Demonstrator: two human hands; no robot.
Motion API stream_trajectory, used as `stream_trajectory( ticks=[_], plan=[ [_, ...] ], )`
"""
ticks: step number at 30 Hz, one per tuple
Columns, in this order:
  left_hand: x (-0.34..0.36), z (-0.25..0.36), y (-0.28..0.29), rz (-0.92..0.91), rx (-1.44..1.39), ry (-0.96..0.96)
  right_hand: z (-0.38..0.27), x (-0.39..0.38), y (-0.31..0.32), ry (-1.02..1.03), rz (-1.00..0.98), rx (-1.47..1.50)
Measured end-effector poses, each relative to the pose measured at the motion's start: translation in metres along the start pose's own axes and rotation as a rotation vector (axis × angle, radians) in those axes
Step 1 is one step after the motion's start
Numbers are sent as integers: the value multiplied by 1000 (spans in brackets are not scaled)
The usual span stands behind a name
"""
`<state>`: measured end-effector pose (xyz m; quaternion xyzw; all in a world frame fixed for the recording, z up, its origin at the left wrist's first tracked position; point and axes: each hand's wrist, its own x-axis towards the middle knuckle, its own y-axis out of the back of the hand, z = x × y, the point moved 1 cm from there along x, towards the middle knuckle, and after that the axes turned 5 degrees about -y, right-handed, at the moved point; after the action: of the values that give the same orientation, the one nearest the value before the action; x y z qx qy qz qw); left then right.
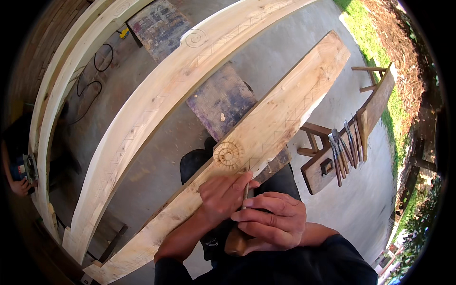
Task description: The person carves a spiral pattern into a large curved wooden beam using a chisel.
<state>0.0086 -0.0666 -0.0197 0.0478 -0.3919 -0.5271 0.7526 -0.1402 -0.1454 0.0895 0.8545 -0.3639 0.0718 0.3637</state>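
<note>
A long pale wooden board lies slantwise across my front, with a round spiral rosette carved into it and a pencilled zigzag along its right part. My right hand is wrapped round a carving chisel, whose rounded brown handle end shows below the fingers. Closed around the slim metal shaft, my left hand rests on the board just below the rosette. The chisel's tip meets the wood near the board's right edge; its exact cutting edge is too small to make out.
Several carving tools lie on a low wooden bench at right. A curved beam with pencilled lines spans the left, over a stained plank. Far left, another person's hand is on a power tool.
</note>
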Motion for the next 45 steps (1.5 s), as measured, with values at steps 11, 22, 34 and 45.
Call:
stream_trajectory(
  ticks=[11, 22, 34, 45],
  plan=[
    [-4, 3, 14, 47, 3, 152, 13, 32, -95, 196, 161, 301],
    [-5, -21, 14, 54, 47, 178, 30, 32, -104, 188, -7, 472],
    [-5, -22, 7, 72, 92, 270, 37, 32, -104, 124, -27, 502],
    [-6, -23, 8, 35, 122, 253, 38, 33, -105, 84, -23, 542]
  ],
)
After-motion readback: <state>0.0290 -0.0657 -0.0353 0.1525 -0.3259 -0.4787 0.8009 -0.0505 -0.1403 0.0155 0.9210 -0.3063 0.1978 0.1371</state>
